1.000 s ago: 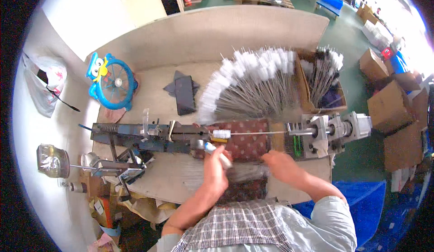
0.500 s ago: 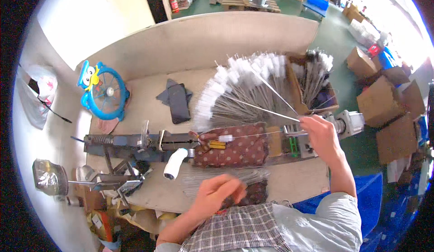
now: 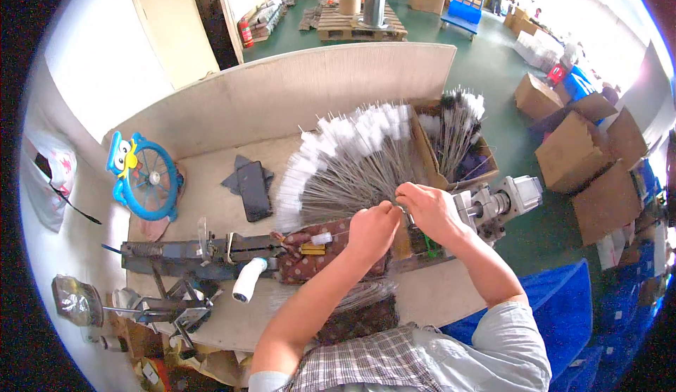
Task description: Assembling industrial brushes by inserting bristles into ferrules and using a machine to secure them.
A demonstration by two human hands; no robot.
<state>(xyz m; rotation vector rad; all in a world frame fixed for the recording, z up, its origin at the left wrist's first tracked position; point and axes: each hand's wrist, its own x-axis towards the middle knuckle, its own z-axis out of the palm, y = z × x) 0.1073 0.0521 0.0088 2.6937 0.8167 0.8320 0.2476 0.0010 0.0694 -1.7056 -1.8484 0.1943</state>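
Beside the worktop point(image 3: 211, 202), a cardboard box point(image 3: 429, 160) holds white-tipped wires point(image 3: 458, 121); left hand point(image 3: 372, 229) and right hand point(image 3: 429, 209) pinch one wire; fanned wires point(image 3: 345, 167) lie close behind.

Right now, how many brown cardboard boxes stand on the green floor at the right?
3 clearly: small brown cardboard box farthest, larger one nearer, another nearest. More may be hidden at the rim.

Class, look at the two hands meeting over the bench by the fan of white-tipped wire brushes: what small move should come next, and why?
Probably lower the thin wire pinched between the left hand and right hand down into the long grey bench machine. Both hands hold it just above the machine's line, beside the patterned brown cloth pad. The fan of white-tipped wire brushes lies behind them.
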